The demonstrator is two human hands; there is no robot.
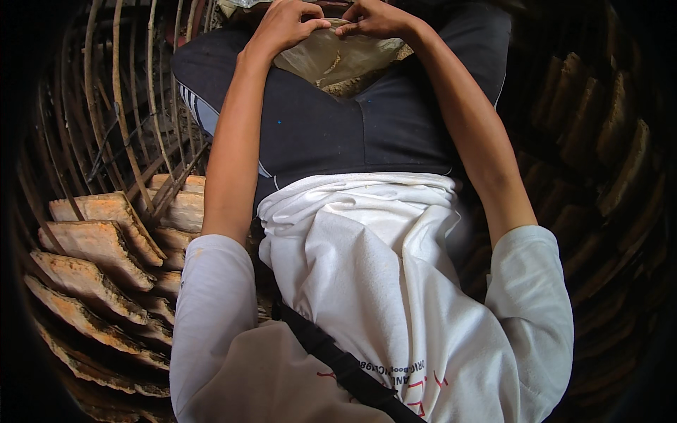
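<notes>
A pale, see-through plastic bag (pixel 331 53) hangs between my thighs near the top of the view. Its upper edge is pinched by my left hand (pixel 288 27), thumb and fingers closed on the plastic. Just across from it, my right hand (pixel 374 19) grips the same edge with thumb and forefinger, the two thumbs almost meeting. Below the bag shows some brown, grainy material (pixel 347 87); whether it lies inside or under the plastic I cannot tell. What is beyond my fingers is cut off by the frame's upper edge.
Stacked rough boards or tiles (pixel 99 247) lean at the left, with a fence of thin sticks (pixel 118 92) behind them. More such pieces (pixel 624 169) stand in shadow at the right. My dark trousers (pixel 352 134) fill the middle.
</notes>
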